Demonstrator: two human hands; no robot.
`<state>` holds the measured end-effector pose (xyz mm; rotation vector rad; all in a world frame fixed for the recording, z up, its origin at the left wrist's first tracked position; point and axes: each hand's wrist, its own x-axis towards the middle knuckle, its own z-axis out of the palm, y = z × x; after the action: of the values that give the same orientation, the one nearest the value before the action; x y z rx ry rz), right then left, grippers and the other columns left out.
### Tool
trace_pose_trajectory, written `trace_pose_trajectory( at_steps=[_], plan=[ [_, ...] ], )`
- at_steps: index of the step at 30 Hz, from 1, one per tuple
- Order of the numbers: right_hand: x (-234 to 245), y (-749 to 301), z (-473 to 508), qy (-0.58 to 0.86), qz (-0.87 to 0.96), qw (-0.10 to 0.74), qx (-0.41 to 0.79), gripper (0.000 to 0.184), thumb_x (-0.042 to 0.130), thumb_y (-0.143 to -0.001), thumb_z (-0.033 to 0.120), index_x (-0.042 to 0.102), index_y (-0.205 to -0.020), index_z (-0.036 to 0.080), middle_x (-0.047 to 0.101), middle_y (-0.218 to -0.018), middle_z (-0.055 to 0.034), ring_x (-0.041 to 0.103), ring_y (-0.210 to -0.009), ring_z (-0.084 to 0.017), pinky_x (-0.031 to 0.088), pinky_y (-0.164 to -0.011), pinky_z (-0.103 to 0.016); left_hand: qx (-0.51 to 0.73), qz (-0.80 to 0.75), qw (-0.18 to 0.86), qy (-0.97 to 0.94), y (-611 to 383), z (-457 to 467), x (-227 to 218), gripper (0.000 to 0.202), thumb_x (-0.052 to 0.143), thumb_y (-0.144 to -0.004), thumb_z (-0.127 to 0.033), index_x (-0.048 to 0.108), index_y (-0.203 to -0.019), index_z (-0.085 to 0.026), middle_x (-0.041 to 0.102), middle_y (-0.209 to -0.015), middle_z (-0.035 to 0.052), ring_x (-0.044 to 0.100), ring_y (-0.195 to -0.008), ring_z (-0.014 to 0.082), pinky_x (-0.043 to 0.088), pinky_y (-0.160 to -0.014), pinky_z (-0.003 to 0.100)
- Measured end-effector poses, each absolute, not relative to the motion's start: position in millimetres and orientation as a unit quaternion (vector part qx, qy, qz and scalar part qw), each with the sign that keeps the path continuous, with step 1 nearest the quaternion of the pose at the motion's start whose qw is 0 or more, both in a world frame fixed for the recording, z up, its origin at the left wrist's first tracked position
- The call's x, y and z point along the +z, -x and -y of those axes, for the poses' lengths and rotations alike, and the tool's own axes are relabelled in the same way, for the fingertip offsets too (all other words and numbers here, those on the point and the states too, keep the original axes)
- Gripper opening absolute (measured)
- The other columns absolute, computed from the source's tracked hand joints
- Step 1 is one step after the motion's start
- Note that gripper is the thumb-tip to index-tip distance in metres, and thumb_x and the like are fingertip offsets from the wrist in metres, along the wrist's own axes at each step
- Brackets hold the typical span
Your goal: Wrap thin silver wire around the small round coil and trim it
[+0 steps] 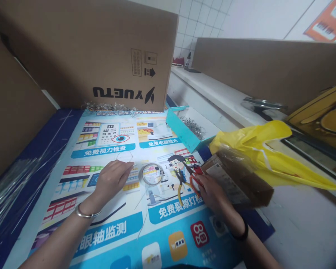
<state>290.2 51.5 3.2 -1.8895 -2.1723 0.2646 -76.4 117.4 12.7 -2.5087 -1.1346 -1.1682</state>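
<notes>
Left hand (114, 176): over the printed sheet (144, 158), thumb and forefinger brought together, pinching a fine wire (134, 164); a faint loop of it shows just beyond the knuckles. Silver bangle (85, 213) on this wrist.

Right hand (211, 189): at the right of the sheet, fingers on the red handles of a tool (195, 184). Contact seen; cannot tell whether they are clenched round the handles or only resting there. Black band (243, 231) on this wrist.

Coil (152, 174): a round ring of wire, flat on the sheet between the two hands, touching neither. Pliers (180, 190) with yellow handles lie between coil and right hand, just beside the red-handled tool. Loose thin strands lie on the sheet below the coil.

Surroundings: turquoise box (182, 130) beyond the right hand, a tangle of wire clippings (193, 127) inside. Brown carton (239, 179) just beside the right forearm, a yellow bag (249, 149) behind and against it. Large cardboard panel (112, 52) standing at the far edge, its lettering upside down; more clippings (109, 107) along its foot. Clear plastic (14, 190) at the left edge.
</notes>
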Motion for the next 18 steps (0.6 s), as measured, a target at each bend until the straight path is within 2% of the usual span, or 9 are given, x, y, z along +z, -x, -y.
trace_pose_trajectory(
  at_steps=[4,9,12,15,18],
  plan=[
    [7.3,-287.9,-54.2,0.664,0.742,0.091,0.029,0.031,0.038,-0.088,0.012,0.062,-0.108,0.016,0.064,-0.102,-0.0127,0.057,-0.095,-0.025,0.047,-0.08,-0.037,-0.386,0.381,0.076,0.837,75.3,-118.6,11.9,0.013,0.056,-0.087,-0.014,0.062,-0.099,-0.015,0.066,-0.076,0.0058,0.059,-0.071,0.018,0.048,-0.069,0.032],
    [9.9,-272.5,-43.1,0.575,0.804,0.126,-0.079,0.028,0.042,-0.088,0.011,0.064,-0.103,0.014,0.065,-0.101,-0.0131,0.054,-0.094,-0.026,0.042,-0.087,-0.039,-0.389,0.387,0.073,0.833,73.3,-120.1,12.0,0.012,0.053,-0.089,-0.016,0.062,-0.098,-0.017,0.067,-0.076,0.0052,0.06,-0.071,0.0175,0.048,-0.069,0.031],
    [6.7,-258.3,-41.0,0.535,0.838,0.08,-0.072,0.036,0.04,-0.085,0.004,0.062,-0.112,0.012,0.065,-0.106,-0.0144,0.054,-0.097,-0.027,0.04,-0.09,-0.04,-0.387,0.385,0.071,0.835,73.8,-119.3,12.4,0.012,0.052,-0.09,-0.017,0.062,-0.097,-0.017,0.067,-0.075,0.0054,0.06,-0.071,0.0176,0.048,-0.068,0.032],
    [5.8,-246.1,-47.1,0.57,0.819,0.015,-0.055,0.042,0.039,-0.082,0.001,0.06,-0.117,0.012,0.066,-0.106,-0.0162,0.055,-0.095,-0.029,0.04,-0.087,-0.042,-0.386,0.384,0.068,0.836,74.5,-118.6,12.5,0.013,0.052,-0.09,-0.018,0.062,-0.098,-0.017,0.068,-0.077,0.006,0.061,-0.072,0.018,0.048,-0.069,0.032],
    [9.2,-243.5,-53.4,0.604,0.797,-0.006,-0.018,0.045,0.043,-0.076,0.001,0.061,-0.116,0.011,0.066,-0.106,-0.0175,0.056,-0.095,-0.03,0.041,-0.086,-0.043,-0.391,0.382,0.069,0.834,74.0,-118.6,13.0,0.013,0.052,-0.09,-0.018,0.062,-0.098,-0.018,0.068,-0.077,0.0057,0.062,-0.071,0.0181,0.049,-0.069,0.032]
  ],
)
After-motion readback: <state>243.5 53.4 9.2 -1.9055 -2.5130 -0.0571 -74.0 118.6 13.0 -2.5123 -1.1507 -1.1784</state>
